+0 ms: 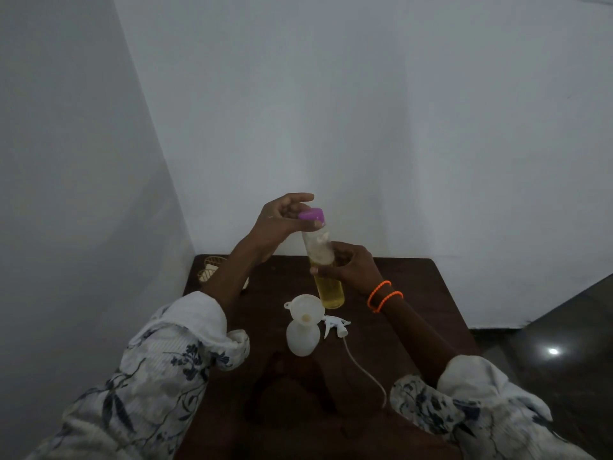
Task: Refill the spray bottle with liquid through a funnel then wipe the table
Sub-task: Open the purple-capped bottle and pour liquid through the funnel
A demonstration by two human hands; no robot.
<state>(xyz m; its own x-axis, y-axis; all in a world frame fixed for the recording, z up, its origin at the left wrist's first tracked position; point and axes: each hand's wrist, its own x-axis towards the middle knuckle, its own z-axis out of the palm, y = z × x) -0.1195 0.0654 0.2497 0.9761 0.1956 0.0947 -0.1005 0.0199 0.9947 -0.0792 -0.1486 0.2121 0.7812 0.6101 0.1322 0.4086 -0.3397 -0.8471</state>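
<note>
dark desk [414, 293]: spray bottle [302, 340] upright with funnel [305, 308] in neck; sprayer head [335, 326] beside it; baskets [210, 268] at far left corner.

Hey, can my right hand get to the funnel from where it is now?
Probably not yet: the right hand grips the bottle. The funnel stands uncovered just below, so the path is free once the bottle is set down.

Dim, greyish light is filling the head view and the dark table [414, 293] is losing detail. A glare spot [553, 351] is shining on the glossy floor [564, 327]. Wide-angle distortion is bending the edges; sleeves are blurring softly.
</note>
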